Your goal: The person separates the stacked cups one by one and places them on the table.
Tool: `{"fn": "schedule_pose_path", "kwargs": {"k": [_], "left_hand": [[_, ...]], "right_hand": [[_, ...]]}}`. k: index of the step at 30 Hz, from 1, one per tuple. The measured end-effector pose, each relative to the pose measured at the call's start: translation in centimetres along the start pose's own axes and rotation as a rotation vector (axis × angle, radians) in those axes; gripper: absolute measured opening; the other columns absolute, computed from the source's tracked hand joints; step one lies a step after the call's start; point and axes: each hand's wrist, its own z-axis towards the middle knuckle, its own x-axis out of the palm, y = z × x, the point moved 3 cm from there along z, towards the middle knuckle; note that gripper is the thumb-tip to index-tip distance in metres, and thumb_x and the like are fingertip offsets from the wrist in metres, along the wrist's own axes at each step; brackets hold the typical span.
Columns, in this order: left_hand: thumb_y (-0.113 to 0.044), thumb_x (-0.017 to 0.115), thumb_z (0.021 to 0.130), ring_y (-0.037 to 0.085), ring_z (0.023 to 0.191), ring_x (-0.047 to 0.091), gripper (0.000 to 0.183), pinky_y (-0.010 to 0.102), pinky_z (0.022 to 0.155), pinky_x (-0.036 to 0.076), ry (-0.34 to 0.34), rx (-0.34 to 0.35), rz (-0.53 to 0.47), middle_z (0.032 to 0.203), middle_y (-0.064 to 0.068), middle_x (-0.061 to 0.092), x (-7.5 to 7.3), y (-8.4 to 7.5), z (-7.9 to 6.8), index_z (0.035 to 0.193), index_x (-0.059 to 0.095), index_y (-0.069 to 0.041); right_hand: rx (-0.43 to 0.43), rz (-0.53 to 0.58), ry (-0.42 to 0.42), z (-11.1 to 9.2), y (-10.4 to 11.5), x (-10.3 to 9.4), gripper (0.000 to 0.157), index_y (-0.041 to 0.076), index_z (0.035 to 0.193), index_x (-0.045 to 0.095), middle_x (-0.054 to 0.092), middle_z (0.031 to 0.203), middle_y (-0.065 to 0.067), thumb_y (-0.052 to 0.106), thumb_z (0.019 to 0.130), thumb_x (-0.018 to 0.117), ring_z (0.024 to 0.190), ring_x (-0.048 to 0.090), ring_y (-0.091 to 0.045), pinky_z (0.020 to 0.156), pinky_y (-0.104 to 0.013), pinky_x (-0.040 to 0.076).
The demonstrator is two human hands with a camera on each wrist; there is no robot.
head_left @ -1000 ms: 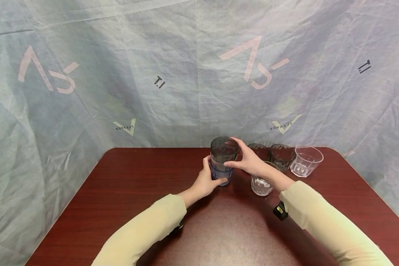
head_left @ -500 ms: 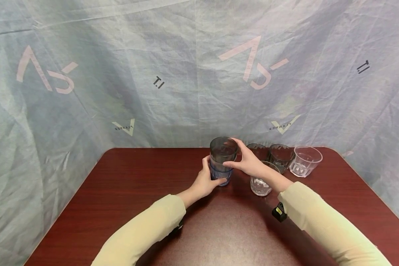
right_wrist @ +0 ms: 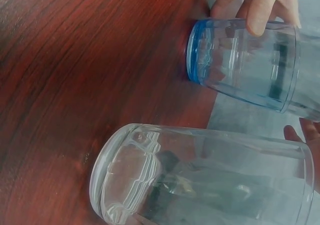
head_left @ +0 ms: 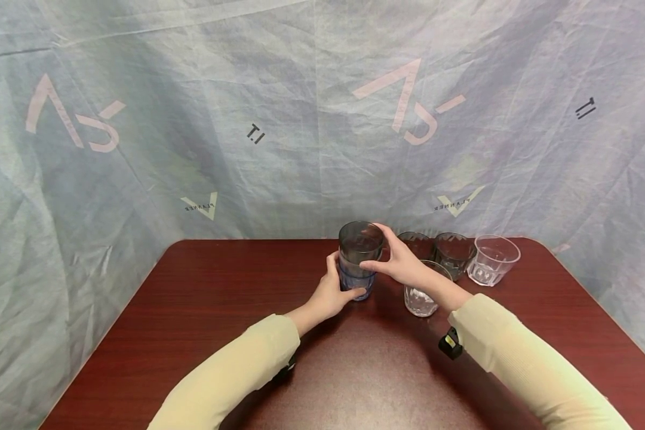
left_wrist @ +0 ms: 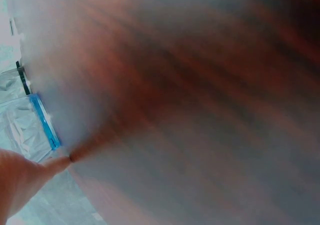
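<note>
A smoky grey tumbler [head_left: 360, 243] sits nested in a blue-tinted tumbler [head_left: 356, 285], upright on the table. My left hand [head_left: 330, 292] grips the blue one low down, its thumb across the front. Higher up, my right hand [head_left: 398, 255] holds the grey tumbler, thumb in front and fingers behind. In the right wrist view, the left hand [right_wrist: 260, 7] wraps the blue tumbler [right_wrist: 240, 67], whose base is at the tabletop. The left wrist view catches the blue base [left_wrist: 45, 122] beside the left hand [left_wrist: 20, 182].
A clear tumbler [head_left: 420, 301] stands under the right forearm, partly hidden by it. Behind it are two dark grey tumblers, one [head_left: 454, 260] beside the other [head_left: 416, 240], and another clear tumbler [head_left: 491, 263]. A grey cloth [head_left: 279, 179] hangs behind the red-brown table [head_left: 236, 286].
</note>
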Motion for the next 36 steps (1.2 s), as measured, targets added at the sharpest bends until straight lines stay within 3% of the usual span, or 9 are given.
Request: {"fn": "schedule_pose_path", "kwargs": {"k": [10,24,30,36], "left_hand": [[-0.016,0.079,0.084,0.029,0.120,0.053,0.088,0.044,0.100,0.040,-0.010,0.007,0.010,0.133,0.017,0.050,0.0,0.2,0.1,0.143,0.014,-0.015],[-0.016,0.079,0.084,0.030,0.121,0.051,0.087,0.045,0.100,0.039,-0.006,0.005,0.004,0.134,0.017,0.049,0.0,0.0,0.0,0.143,0.014,-0.016],[-0.016,0.079,0.084,0.030,0.121,0.052,0.087,0.044,0.100,0.040,-0.012,0.010,-0.001,0.133,0.017,0.050,0.0,0.0,0.0,0.142,0.015,-0.016],[-0.016,0.080,0.083,0.029,0.122,0.051,0.086,0.044,0.100,0.039,-0.023,0.013,-0.002,0.133,0.017,0.050,0.0,0.1,0.0,0.141,0.016,-0.015]], "right_hand": [[-0.065,0.005,-0.007,-0.2,0.3,0.0,0.085,0.003,0.149,0.023,0.041,0.144,-0.019,0.006,0.084,0.077,0.128,0.042,-0.036,0.101,-0.055,0.034],[-0.040,-0.021,-0.101,-0.4,0.7,-0.1,0.088,0.001,0.149,0.020,0.039,0.145,-0.022,0.000,0.082,0.077,0.136,0.032,-0.037,0.107,-0.057,0.025],[-0.099,0.047,-0.145,-0.7,2.0,-0.8,0.082,0.005,0.148,0.023,0.040,0.145,-0.015,-0.002,0.084,0.074,0.137,0.033,-0.029,0.110,-0.050,0.025],[-0.180,0.170,-0.208,-1.0,2.7,-1.8,0.080,0.000,0.147,0.023,0.038,0.145,-0.019,-0.014,0.082,0.069,0.134,0.036,-0.034,0.104,-0.034,0.037]]}}
